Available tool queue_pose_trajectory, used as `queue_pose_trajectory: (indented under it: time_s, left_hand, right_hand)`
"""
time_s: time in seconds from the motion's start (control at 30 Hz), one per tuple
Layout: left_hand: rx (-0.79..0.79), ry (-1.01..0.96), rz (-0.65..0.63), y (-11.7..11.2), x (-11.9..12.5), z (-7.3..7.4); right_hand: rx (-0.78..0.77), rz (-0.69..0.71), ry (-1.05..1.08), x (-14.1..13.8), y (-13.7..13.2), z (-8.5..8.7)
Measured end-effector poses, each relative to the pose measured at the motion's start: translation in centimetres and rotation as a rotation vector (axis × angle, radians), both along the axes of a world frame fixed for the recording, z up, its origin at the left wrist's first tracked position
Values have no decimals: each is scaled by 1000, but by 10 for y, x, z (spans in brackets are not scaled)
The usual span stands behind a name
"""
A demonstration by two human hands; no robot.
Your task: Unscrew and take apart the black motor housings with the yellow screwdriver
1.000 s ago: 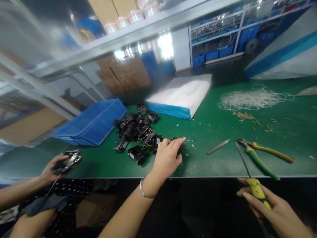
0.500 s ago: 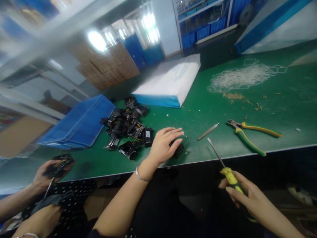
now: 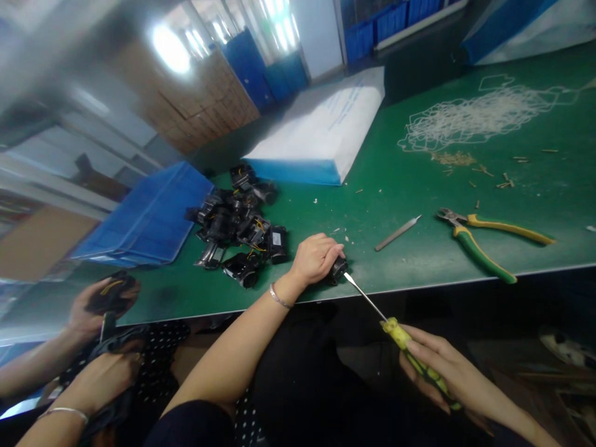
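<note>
My left hand (image 3: 315,258) is closed over a small black part (image 3: 337,270) near the front edge of the green table (image 3: 419,248). My right hand (image 3: 440,369), below the table edge, grips a yellow-handled screwdriver (image 3: 398,333). Its metal tip reaches up to the black part. A pile of similar black parts (image 3: 237,230) with yellow wires lies just left of my left hand.
At the far left a co-worker's hands (image 3: 100,298) hold a black part and a tool. A blue bin (image 3: 149,217), a white-and-blue bag (image 3: 321,136), a metal blade (image 3: 398,233), yellow-green pliers (image 3: 488,239) and a tangle of white wire (image 3: 479,115) sit on the table.
My left hand closed over the black part and drew it to the table edge. My right hand swung the screwdriver left until its tip met the part. The view tilted down.
</note>
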State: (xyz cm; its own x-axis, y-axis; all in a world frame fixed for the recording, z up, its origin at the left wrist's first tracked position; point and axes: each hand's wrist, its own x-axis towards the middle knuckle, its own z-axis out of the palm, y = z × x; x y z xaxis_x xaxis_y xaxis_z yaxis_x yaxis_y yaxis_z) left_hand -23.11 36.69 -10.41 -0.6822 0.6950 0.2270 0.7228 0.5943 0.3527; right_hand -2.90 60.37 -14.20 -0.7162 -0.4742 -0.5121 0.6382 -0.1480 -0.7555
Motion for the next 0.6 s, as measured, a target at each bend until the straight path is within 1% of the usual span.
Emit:
queue_pose_trajectory:
  time_s: [0.1, 0.23, 0.37, 0.47, 0.6]
  left_hand:
    - [26, 11, 0, 0, 1, -2]
    - [8, 11, 0, 0, 1, -3]
    - [-2, 10, 3, -1, 2, -2]
    - [-3, 8, 5, -1, 2, -2]
    - [-8, 8, 5, -1, 2, -3]
  right_hand:
    - [-47, -56, -32, -3, -4, 0]
    - [-67, -57, -60, -6, -8, -4]
    - [-51, -94, -92, -6, -14, -8]
    - [-42, -114, -75, -5, -17, -9]
    - [-17, -80, -29, -8, -14, -7]
